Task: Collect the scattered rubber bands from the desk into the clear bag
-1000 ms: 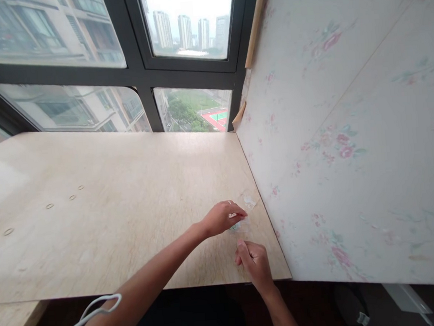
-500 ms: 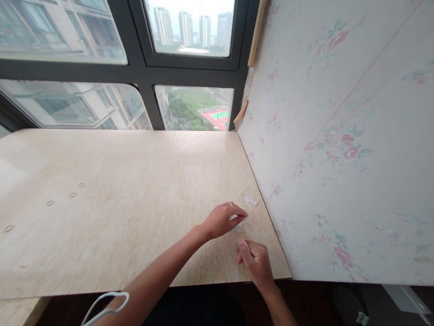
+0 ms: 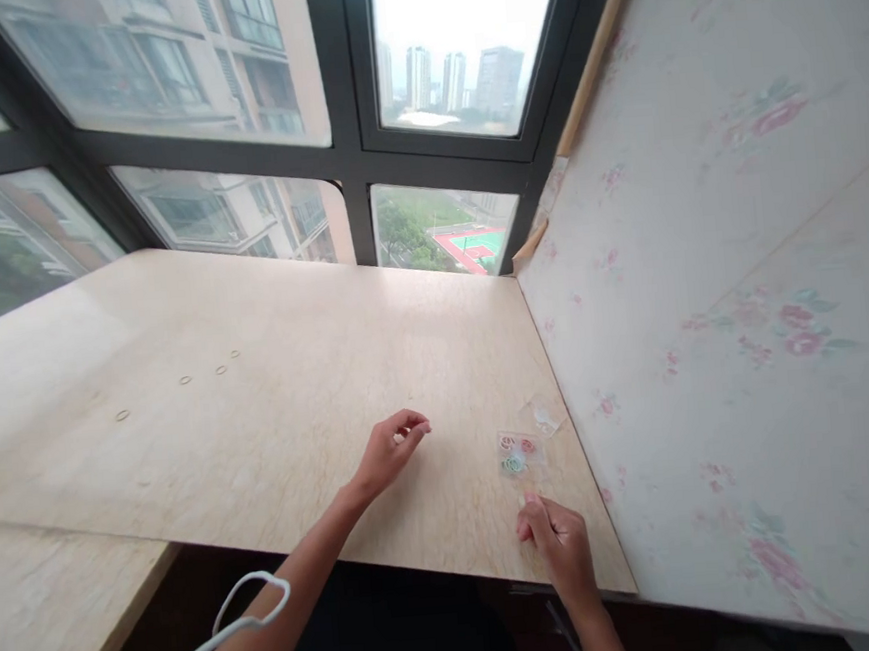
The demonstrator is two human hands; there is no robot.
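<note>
A small clear packet [image 3: 516, 452] with coloured rings inside lies flat on the pale wooden tabletop [image 3: 298, 416] near the right wall. My left hand [image 3: 390, 448] hovers to the left of it, apart from it, thumb and fingers curled into a pinch; what it holds, if anything, is too small to see. Just in front of the packet, by the table's front edge, my right hand [image 3: 558, 546] rests with its fingers curled closed. A scrap of clear plastic [image 3: 544, 416] lies behind the packet.
Several small rings [image 3: 184, 379] lie in a loose row on the left part of the tabletop. A flowered wallpaper wall [image 3: 722, 343] closes the right side. Dark-framed windows [image 3: 346, 162] stand behind. A white cable [image 3: 225, 633] loops near my left arm.
My left hand has come off the packet and moved left, leaving the packet uncovered on the table. The right hand stays closed near the front edge. The view has shifted left.
</note>
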